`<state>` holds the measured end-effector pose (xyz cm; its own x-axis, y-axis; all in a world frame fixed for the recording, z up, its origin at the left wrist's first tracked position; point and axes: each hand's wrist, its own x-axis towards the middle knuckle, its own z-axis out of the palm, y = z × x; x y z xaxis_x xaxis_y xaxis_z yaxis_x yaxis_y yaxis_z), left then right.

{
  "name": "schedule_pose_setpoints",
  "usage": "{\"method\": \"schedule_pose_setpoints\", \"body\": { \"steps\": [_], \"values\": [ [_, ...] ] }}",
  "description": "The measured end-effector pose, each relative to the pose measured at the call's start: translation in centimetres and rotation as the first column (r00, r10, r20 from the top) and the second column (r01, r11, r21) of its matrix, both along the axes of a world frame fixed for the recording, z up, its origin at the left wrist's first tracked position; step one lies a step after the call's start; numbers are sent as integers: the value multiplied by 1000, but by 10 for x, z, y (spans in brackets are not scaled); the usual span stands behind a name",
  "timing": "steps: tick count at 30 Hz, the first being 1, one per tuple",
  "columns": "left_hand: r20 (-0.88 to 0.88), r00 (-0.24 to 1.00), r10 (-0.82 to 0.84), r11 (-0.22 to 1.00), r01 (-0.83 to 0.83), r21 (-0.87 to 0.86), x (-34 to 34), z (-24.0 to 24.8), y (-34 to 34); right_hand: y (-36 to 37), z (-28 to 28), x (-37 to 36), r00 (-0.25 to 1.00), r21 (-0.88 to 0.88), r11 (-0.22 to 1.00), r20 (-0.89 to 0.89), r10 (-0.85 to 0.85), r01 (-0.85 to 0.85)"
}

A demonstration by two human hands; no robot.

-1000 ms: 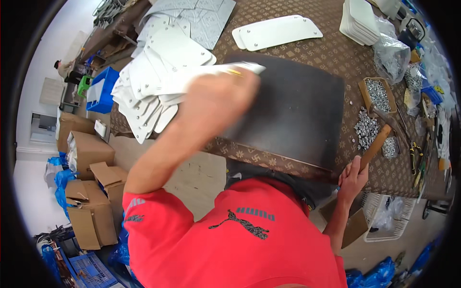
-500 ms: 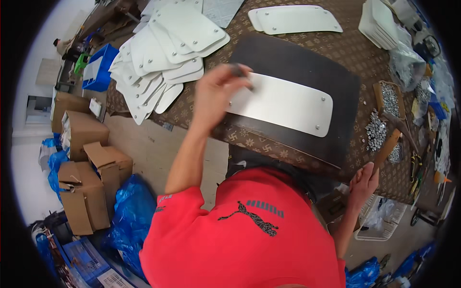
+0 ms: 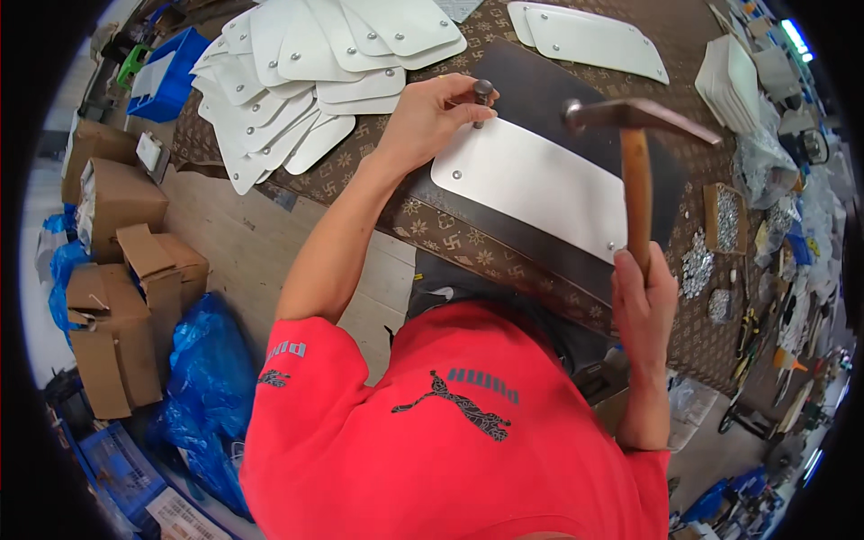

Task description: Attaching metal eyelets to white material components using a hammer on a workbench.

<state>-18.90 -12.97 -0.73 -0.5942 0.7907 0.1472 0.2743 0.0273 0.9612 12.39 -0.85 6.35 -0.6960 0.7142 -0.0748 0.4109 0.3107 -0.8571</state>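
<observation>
- Forearm on the left reaches far and slightly right over the tabletop (image 3: 337, 186), elbow out to the side; left hand (image 3: 427, 117) sits at the far left corner of a white panel (image 3: 544, 191).
- Left grip: thumb and fingers together, clamped on a short dark metal punch (image 3: 483, 90), held roughly upright at that corner.
- Right forearm points far; right hand (image 3: 646, 297) is near the panel's right end. Right grip: wrapped around the wooden handle of a hammer (image 3: 636, 189), thumb lying along it. Hammer head is raised, its round face to the left and its flat end to the right.
- Panel lies flat on a dark board (image 3: 531, 72); silver fasteners show at its near left and near right corners.
- In the way: left fingers partly cover the far left corner; hammer handle crosses the panel's right end, far right corner hidden.
- Around: heaped white panels (image 3: 315, 54) to the left; two overlapping white plates (image 3: 589, 38) on the far side; box of silver hardware (image 3: 725, 220) and loose silver pile (image 3: 696, 267) to the right.
</observation>
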Motion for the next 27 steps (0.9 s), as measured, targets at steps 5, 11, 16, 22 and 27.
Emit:
{"method": "schedule_pose_setpoints", "body": {
  "steps": [5,11,16,22,27],
  "values": [
    [-90,996,1,998,-7,-56,3,2,-4,16,120,-12,751,-260,908,-655,83,-328],
    [-305,952,7,980,-67,-186,5,-4,-2,15,26,-73,918,585,709,222,328,-394],
    [-293,954,59,998,-59,10,5,-4,-4,-8,44,-48,979,-43,988,135,155,-150],
    [59,998,3,994,-9,109,25,17,-53,-22,28,-10,997,-288,956,37,66,-53],
    [51,998,-41,998,43,-53,33,9,-62,-30,27,-10,997,-255,965,23,71,-63]
  ]
}}
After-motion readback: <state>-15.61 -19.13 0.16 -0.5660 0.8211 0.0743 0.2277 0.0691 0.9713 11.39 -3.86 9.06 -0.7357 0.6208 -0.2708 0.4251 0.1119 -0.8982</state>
